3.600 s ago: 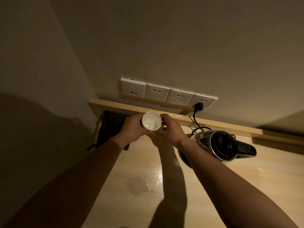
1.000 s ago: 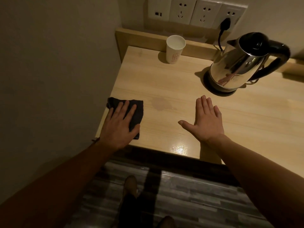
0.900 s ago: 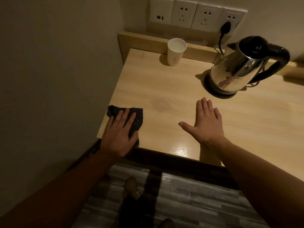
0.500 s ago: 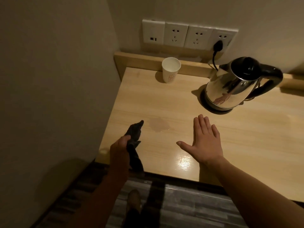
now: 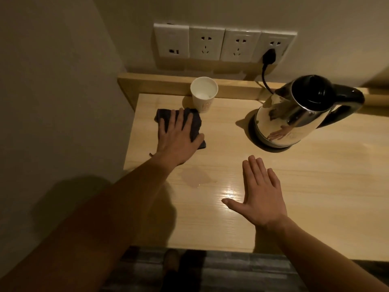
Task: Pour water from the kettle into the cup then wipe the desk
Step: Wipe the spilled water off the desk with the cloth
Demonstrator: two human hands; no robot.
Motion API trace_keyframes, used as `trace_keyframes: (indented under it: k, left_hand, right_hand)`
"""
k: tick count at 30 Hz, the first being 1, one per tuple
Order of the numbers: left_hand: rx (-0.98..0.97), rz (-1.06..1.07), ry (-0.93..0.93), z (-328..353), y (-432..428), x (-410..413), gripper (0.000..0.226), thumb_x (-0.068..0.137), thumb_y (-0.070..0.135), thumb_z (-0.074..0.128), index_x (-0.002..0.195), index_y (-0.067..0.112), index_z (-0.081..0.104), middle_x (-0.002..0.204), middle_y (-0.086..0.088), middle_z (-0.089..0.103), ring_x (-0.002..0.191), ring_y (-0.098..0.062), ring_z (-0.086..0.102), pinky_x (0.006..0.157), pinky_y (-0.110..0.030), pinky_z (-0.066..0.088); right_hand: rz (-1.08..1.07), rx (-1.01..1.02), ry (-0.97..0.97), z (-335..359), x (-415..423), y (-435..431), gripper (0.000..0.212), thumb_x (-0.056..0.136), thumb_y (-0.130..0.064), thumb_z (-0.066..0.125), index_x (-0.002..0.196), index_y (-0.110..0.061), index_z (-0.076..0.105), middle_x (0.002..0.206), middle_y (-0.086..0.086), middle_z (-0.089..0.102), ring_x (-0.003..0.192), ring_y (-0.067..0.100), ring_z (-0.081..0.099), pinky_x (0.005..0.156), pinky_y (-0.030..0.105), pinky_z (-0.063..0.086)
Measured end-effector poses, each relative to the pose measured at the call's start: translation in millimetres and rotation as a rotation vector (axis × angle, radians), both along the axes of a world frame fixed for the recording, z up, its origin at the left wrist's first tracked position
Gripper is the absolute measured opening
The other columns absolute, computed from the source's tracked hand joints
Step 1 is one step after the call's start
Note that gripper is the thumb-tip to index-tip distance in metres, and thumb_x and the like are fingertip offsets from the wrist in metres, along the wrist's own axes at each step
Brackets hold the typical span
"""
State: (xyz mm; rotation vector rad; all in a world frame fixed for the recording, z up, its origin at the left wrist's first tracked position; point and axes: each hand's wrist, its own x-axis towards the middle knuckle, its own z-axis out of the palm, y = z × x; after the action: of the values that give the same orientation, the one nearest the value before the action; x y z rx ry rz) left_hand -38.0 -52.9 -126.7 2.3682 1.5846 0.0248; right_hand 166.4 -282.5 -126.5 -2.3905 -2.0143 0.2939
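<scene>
A white paper cup (image 5: pixel 203 96) with water in it stands at the back left of the wooden desk (image 5: pixel 315 197). My left hand (image 5: pixel 179 138) lies flat on a dark cloth (image 5: pixel 194 125), pressing it to the desk just in front of the cup. The steel kettle (image 5: pixel 294 114) with a black lid and handle sits on its base at the back right. My right hand (image 5: pixel 260 193) rests flat on the desk with fingers spread, holding nothing. A wet patch (image 5: pixel 194 179) shows on the wood between my forearms.
A row of white wall sockets (image 5: pixel 223 44) is above a raised wooden ledge (image 5: pixel 155 83); the kettle's black plug (image 5: pixel 269 56) is in the rightmost one. A wall closes the left side. My shoe (image 5: pixel 171 260) and dark floor show below the desk's front edge.
My left hand has carried the cloth from the desk's front edge up to the back left, beside the cup, and laid it flat. My right hand has stayed flat in place.
</scene>
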Motion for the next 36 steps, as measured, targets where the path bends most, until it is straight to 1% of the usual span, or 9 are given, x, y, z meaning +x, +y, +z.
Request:
trace_keyframes:
  k: [1,3,5,10,16,25,30,33,36]
  left_hand:
    - [0.029,-0.005,0.039,-8.2,-2.7,0.6,0.084,0.096,0.077,0.012,0.165,0.031,0.016,0.176,-0.004,0.014,0.162,-0.028,0.002,0.123,-0.061,-0.011]
    - [0.054,0.003,0.044,-15.8,-5.0,0.7,0.089,0.091,0.085,0.003,0.165,0.036,0.010,0.177,-0.001,0.008,0.162,-0.026,-0.005,0.120,-0.065,-0.016]
    - [0.066,-0.002,0.039,-15.7,-5.9,-0.1,0.090,0.089,0.088,0.000,0.165,0.040,0.010,0.177,0.000,0.007,0.162,-0.025,-0.005,0.122,-0.066,-0.014]
    - [0.067,-0.069,0.004,-14.4,-31.8,-8.2,0.078,0.095,0.081,0.008,0.163,0.045,0.011,0.177,0.004,0.008,0.162,-0.021,-0.003,0.127,-0.059,-0.008]
    - [0.055,-0.082,-0.005,-11.7,-89.7,-16.4,0.075,0.097,0.078,0.012,0.164,0.045,0.011,0.177,0.005,0.006,0.162,-0.018,-0.004,0.127,-0.055,-0.010]
    - [0.087,-0.099,-0.023,-14.2,-172.2,-39.7,0.074,0.099,0.075,0.017,0.165,0.042,0.009,0.177,0.004,0.006,0.162,-0.017,-0.004,0.130,-0.050,-0.005]
    - [0.094,-0.088,-0.024,-16.8,-209.3,-44.6,0.075,0.099,0.073,0.021,0.165,0.039,0.009,0.177,0.002,0.006,0.162,-0.018,-0.003,0.129,-0.052,-0.004]
    - [0.069,-0.068,0.002,-13.2,-217.5,-41.8,0.078,0.098,0.074,0.019,0.166,0.038,0.006,0.177,-0.001,0.003,0.162,-0.020,-0.006,0.129,-0.054,-0.006]
    - [-0.043,-0.087,0.012,-5.9,-221.3,-42.5,0.084,0.094,0.081,0.009,0.165,0.038,-0.004,0.176,0.001,-0.012,0.159,-0.018,-0.021,0.126,-0.054,-0.015]
  right_hand:
    - [-0.002,0.000,-0.001,-0.1,-0.3,0.3,0.122,0.080,-0.100,0.030,0.167,-0.018,0.003,0.176,0.004,-0.005,0.161,0.019,-0.015,0.129,0.052,0.007]
    - [-0.003,0.002,-0.001,-0.1,-0.6,0.3,0.122,0.080,-0.099,0.030,0.167,-0.018,0.003,0.176,0.004,-0.006,0.161,0.018,-0.015,0.129,0.051,0.006]
    - [-0.005,-0.002,-0.008,0.1,-1.0,0.2,0.122,0.080,-0.100,0.029,0.167,-0.018,0.002,0.176,0.003,-0.006,0.161,0.018,-0.015,0.129,0.051,0.006]
    - [-0.008,0.004,-0.022,-0.4,-1.7,-0.1,0.122,0.080,-0.100,0.027,0.167,-0.018,0.003,0.176,0.003,-0.005,0.161,0.019,-0.013,0.130,0.052,0.008]
    - [0.004,0.039,-0.021,-1.3,-2.5,-1.5,0.120,0.081,-0.099,0.026,0.167,-0.017,0.005,0.176,0.004,-0.002,0.162,0.020,-0.010,0.129,0.050,0.005]
    - [0.013,0.061,-0.006,-2.0,-3.0,-4.3,0.121,0.080,-0.100,0.022,0.167,-0.017,0.004,0.176,0.004,-0.001,0.162,0.022,-0.007,0.130,0.050,0.006]
    - [0.009,0.081,-0.004,-6.2,-1.7,-4.6,0.121,0.079,-0.101,0.021,0.167,-0.018,0.005,0.176,0.004,-0.001,0.162,0.022,-0.005,0.129,0.050,0.007]
    - [0.010,0.050,0.004,-7.6,0.5,-3.5,0.122,0.078,-0.102,0.020,0.167,-0.019,0.003,0.176,0.003,-0.004,0.162,0.022,-0.008,0.129,0.050,0.004]
    - [-0.011,-0.021,0.097,0.0,2.7,0.8,0.117,0.080,-0.099,0.019,0.167,-0.021,0.002,0.176,0.002,-0.009,0.161,0.021,-0.013,0.128,0.051,-0.001]
